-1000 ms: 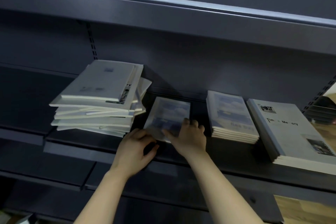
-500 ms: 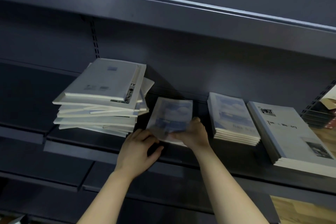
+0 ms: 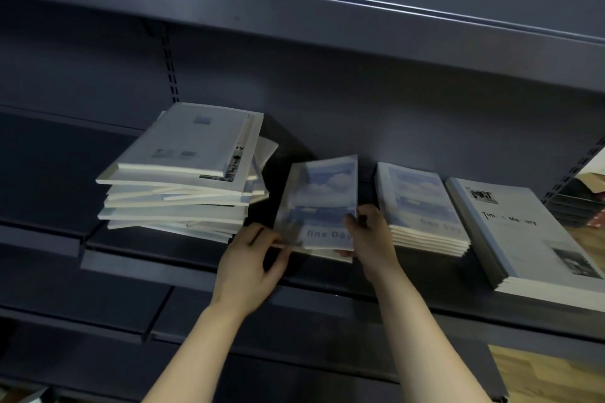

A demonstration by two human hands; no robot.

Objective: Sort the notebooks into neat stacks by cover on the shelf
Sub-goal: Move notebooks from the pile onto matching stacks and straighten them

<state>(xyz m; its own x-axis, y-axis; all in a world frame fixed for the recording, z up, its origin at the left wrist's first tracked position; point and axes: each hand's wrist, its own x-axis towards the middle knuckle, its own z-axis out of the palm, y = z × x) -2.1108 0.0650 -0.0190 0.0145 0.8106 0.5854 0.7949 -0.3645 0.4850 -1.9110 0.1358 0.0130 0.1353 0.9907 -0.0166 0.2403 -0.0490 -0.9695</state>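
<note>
Blue "fine Day" notebook [image 3: 322, 203] is held tilted above the shelf [image 3: 196, 268], between the untidy pile [image 3: 183, 180] and the neat blue stack [image 3: 422, 206]. Right hand [image 3: 370, 239] clamps its lower right edge, thumb on the cover; left hand [image 3: 252, 265] pinches the lower left corner. Farthest right lies a grey stack [image 3: 523, 232].

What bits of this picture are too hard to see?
Head view:
- Messy pile: lower covers hidden by the notebooks on top.
- Blue notebook: top picture smeared by motion.
- Left hand: blur hides whether it grips the notebook or only touches it.
- Right hand: the part under the notebook is hidden by it.
- Grey stack: title letters washed out; corner cut off by the right edge.
</note>
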